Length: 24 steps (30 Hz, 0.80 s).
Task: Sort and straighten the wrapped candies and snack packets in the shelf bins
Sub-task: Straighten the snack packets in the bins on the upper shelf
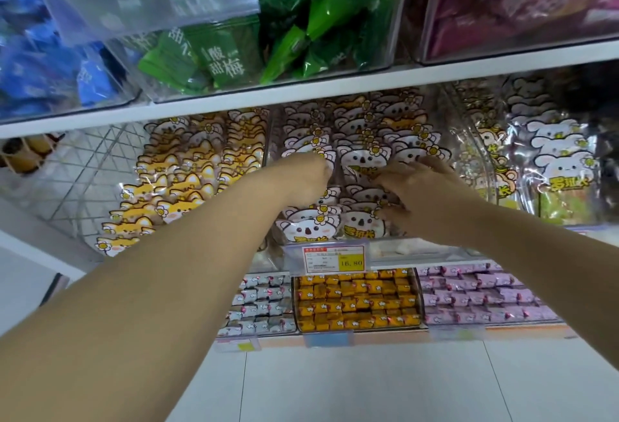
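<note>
- My two bare forearms reach forward from the lower edge of the view, over the pale tiled floor (368, 385).
- Low in the rack I see three bins of small wrapped sweets side by side: grey candies (261, 304) at left, orange candies (356, 299) in the middle, purple candies (482, 297) at right.
- Above the orange ones a price label (333, 258) is fixed on the shelf edge.
- Behind the label stands the bin of koala packets (363, 160), in upright rows, in the middle of the shelf.
- My right hand (423, 194) grips some koala packets, fingers curled over their tops and thumb lower.
- My left hand (303, 182) is pushed in among the koala packets; its fingers are hidden, so I cannot tell its grip.
- Fox packets (187, 180) fill the bin to the left, rabbit packets (559, 154) the bin to the right.
- On the shelf above are blue packets (40, 70), green packets (301, 20) and pink packets (522, 3) in clear bins.
</note>
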### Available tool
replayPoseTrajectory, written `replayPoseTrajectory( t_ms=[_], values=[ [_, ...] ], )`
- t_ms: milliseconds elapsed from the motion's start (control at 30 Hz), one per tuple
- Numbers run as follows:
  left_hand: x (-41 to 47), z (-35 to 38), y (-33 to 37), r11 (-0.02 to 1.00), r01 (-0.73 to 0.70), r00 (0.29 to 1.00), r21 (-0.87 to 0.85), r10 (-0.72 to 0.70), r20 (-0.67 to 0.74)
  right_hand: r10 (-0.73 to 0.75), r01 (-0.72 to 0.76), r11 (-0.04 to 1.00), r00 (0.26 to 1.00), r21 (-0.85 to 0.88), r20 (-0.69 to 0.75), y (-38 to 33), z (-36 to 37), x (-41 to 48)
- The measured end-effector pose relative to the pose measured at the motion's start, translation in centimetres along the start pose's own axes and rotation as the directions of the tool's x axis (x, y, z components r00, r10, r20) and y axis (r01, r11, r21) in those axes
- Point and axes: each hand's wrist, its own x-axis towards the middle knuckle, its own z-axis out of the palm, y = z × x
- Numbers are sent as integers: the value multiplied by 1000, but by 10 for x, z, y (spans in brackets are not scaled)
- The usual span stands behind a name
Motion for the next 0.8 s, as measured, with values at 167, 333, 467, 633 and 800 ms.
replayPoseTrajectory(
  t_ms=[167,333,467,633,800],
  values=[
    [-13,10,5,990,-49,944,-133,2,-330,-24,68,965,985,252,-171,9,-10,-27],
    [-3,12,24,957,-141,839,-254,-21,-544,293,-136,926,848,353,-442,43,-6,-31],
    [15,16,47,936,-224,813,-271,26,-582,338,-136,892,833,430,-437,53,12,-31],
    [51,13,67,961,-194,761,-198,20,-649,344,-106,879,816,465,-464,54,21,-31],
    [84,2,83,980,-94,818,-174,-23,-575,341,-91,880,804,466,-487,57,28,-29]
  ],
)
